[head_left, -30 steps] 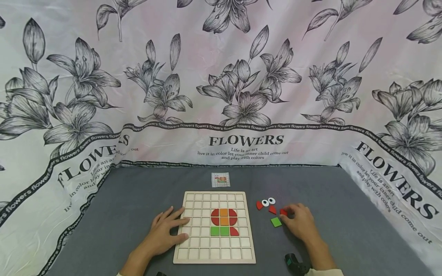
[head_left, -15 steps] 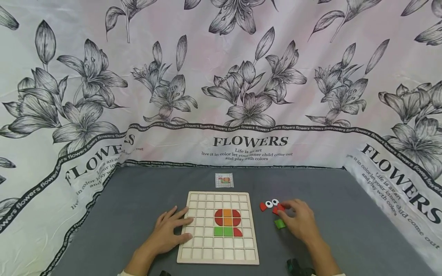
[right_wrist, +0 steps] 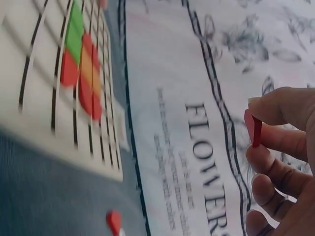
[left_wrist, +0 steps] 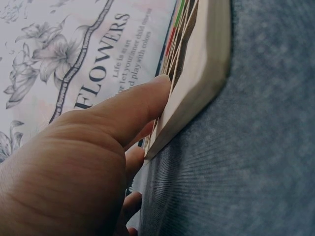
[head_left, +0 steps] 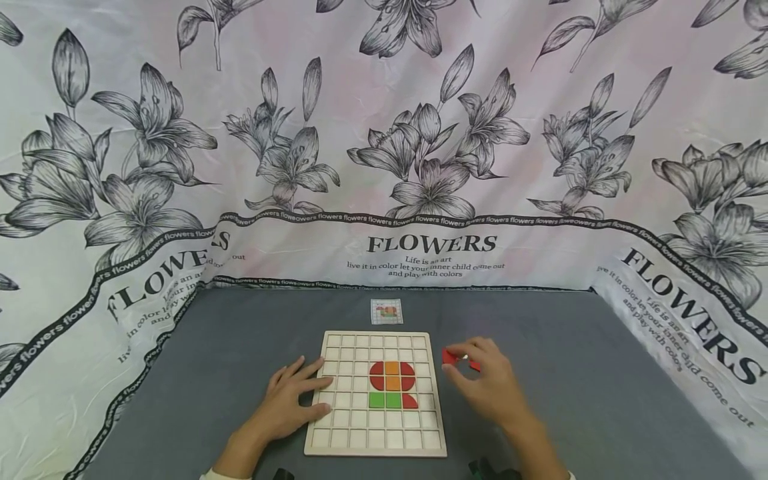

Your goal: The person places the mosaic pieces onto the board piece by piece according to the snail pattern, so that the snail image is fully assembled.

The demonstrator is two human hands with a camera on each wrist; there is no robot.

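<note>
The right hand [head_left: 489, 387] pinches a red piece [right_wrist: 255, 129], lifted at the board's [head_left: 377, 447] three o'clock. The left hand [head_left: 288, 403] lies flat on the nine o'clock edge. Seemingly mid-carry; next, the piece needs an empty cell beside the pattern [head_left: 392, 385].

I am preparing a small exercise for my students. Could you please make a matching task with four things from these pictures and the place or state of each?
Things:
1. left hand
2. right hand
3. small picture card
4. green squares

Places or states:
A. beyond the board's far edge
B. inside the wooden board, under the orange pieces
C. resting flat on the board's left edge
D. pinching a red piece

Pairs: 1-C, 2-D, 3-A, 4-B
</note>
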